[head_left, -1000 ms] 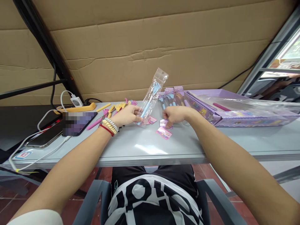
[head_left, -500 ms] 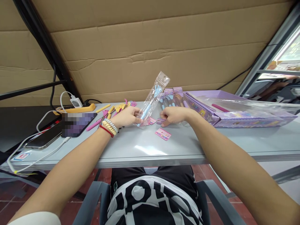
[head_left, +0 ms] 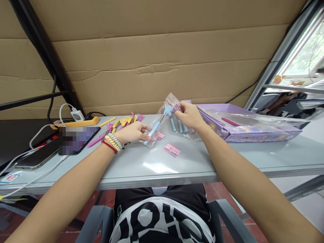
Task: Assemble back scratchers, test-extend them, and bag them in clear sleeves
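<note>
My left hand (head_left: 138, 132) grips the lower end of a clear plastic bag with a light blue back scratcher (head_left: 154, 129) in it. The scratcher tilts up to the right, its hand-shaped head at the top. Pinched in my right hand (head_left: 188, 114) is a small purple card (head_left: 175, 107), beside the scratcher's head at the upper part of the bag; whether it is inside the bag I cannot tell. A pink card (head_left: 172, 150) lies on the table below, and another pink card (head_left: 160, 135) is partly under the bag. Several bagged blue scratchers (head_left: 180, 126) lie below my right hand.
Loose yellow and pink back scratchers (head_left: 125, 120) are heaped beyond my left wrist. Two phones (head_left: 81, 141) with white cables and a yellow power strip (head_left: 76, 124) are at the left. A purple box (head_left: 263, 134) with plastic wrap stands at the right, on the grey table (head_left: 192, 165).
My right hand has picked up the purple card from the table and raised it to the upper part of the bag. The bag has tipped lower, still in my left hand.
</note>
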`<state>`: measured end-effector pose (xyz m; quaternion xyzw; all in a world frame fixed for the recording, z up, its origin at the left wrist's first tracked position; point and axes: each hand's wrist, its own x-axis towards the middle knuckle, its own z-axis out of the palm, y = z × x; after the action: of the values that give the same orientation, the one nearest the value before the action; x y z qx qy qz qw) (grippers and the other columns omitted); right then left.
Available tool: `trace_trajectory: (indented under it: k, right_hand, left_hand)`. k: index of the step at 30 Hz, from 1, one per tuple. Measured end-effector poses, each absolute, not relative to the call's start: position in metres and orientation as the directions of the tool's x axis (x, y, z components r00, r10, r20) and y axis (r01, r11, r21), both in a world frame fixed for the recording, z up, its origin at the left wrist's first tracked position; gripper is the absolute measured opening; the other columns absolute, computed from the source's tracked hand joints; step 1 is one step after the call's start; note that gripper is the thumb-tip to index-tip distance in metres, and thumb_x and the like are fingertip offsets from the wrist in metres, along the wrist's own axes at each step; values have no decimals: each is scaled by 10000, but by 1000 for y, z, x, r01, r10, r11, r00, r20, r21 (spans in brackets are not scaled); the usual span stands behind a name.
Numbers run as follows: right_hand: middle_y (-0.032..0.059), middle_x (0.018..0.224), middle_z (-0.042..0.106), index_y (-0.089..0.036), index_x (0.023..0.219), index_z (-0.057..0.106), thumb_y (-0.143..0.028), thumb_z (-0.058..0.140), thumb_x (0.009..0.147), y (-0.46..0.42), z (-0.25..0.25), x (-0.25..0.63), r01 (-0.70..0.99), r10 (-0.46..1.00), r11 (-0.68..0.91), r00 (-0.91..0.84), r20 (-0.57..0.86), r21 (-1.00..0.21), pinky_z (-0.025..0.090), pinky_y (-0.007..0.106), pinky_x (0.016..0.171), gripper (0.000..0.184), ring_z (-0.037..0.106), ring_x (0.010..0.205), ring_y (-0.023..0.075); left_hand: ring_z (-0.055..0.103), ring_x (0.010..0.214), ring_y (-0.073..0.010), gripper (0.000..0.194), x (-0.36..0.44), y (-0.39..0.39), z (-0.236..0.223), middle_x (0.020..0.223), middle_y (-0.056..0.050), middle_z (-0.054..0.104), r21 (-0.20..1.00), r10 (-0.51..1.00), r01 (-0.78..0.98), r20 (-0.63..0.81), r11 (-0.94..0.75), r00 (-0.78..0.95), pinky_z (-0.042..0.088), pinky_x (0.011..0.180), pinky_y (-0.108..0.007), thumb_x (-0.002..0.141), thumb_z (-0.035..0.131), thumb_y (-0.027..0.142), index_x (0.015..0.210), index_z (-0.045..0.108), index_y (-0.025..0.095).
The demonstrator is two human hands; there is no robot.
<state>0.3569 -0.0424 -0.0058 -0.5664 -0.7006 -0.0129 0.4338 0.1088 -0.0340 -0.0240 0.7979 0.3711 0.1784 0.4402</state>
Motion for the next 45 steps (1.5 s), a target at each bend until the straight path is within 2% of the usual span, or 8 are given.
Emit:
trace_trajectory:
  k: [5, 9, 14, 20, 28, 34, 39, 45]
  right_hand:
    - [20, 706, 519, -174, 717, 583, -337, 543, 725, -37, -6, 365, 825, 664, 356, 106, 740, -438, 339, 255, 660, 168, 443, 672, 140]
    - [19, 620, 522, -159, 777, 680, -438, 511, 778, -36, -4, 374, 808, 705, 282, 191, 683, -517, 330, 259, 617, 326, 430, 613, 143]
    - [11, 558, 510, -152, 668, 642, -359, 473, 799, -36, -4, 374, 859, 723, 270, 117, 681, -434, 311, 258, 596, 298, 419, 559, 126]
    - [52, 716, 649, -176, 791, 643, -241, 506, 724, -34, -8, 371, 901, 736, 184, 138, 663, -392, 364, 262, 670, 166, 559, 682, 175]
    - [64, 767, 653, -196, 726, 568, -256, 503, 735, -32, -9, 375, 897, 732, 57, 260, 630, -438, 344, 279, 641, 89, 558, 730, 197]
    - [93, 874, 615, -194, 677, 529, -233, 499, 739, -31, -9, 377, 921, 683, 72, 234, 692, -383, 363, 293, 713, 79, 545, 827, 210]
    - [85, 862, 616, -198, 650, 497, -236, 513, 720, -29, -7, 382, 888, 669, 94, 279, 689, -451, 381, 293, 749, 81, 552, 837, 203]
    - [34, 761, 631, -206, 618, 422, -205, 525, 687, -32, -1, 384, 801, 687, 135, 349, 637, -584, 384, 266, 698, 124, 550, 719, 154]
  left_hand:
    - [638, 767, -181, 388, 108, -35, -24, 868, -69, 710, 832, 737, 436, -50, -343, 675, 483, 701, -288, 629, 753, 326, 953, 678, 126]
    - [642, 794, -186, 376, 108, -36, -22, 885, -70, 711, 832, 731, 435, -54, -343, 680, 488, 719, -289, 621, 755, 312, 939, 677, 128]
    - [633, 772, -170, 333, 108, -36, -22, 874, -52, 708, 839, 710, 418, -55, -348, 702, 481, 704, -270, 622, 753, 292, 908, 678, 139]
    - [616, 731, -153, 290, 110, -42, -18, 830, -29, 699, 837, 717, 424, -57, -345, 695, 468, 654, -245, 625, 735, 252, 893, 687, 153]
    - [624, 792, -180, 376, 108, -40, -18, 880, -23, 704, 749, 705, 461, 12, -476, 709, 475, 707, -257, 676, 691, 335, 1013, 706, 171]
    - [568, 679, -147, 358, 106, -40, -17, 788, -8, 674, 658, 708, 511, 47, -553, 705, 423, 606, -228, 697, 673, 359, 997, 718, 169]
    - [530, 642, -136, 389, 105, -40, -17, 762, -2, 658, 606, 688, 519, 65, -603, 723, 392, 568, -224, 730, 650, 416, 1037, 716, 185]
    - [582, 724, -156, 398, 106, -42, -14, 856, -12, 702, 660, 686, 491, 51, -569, 726, 431, 635, -229, 710, 669, 355, 1070, 714, 190]
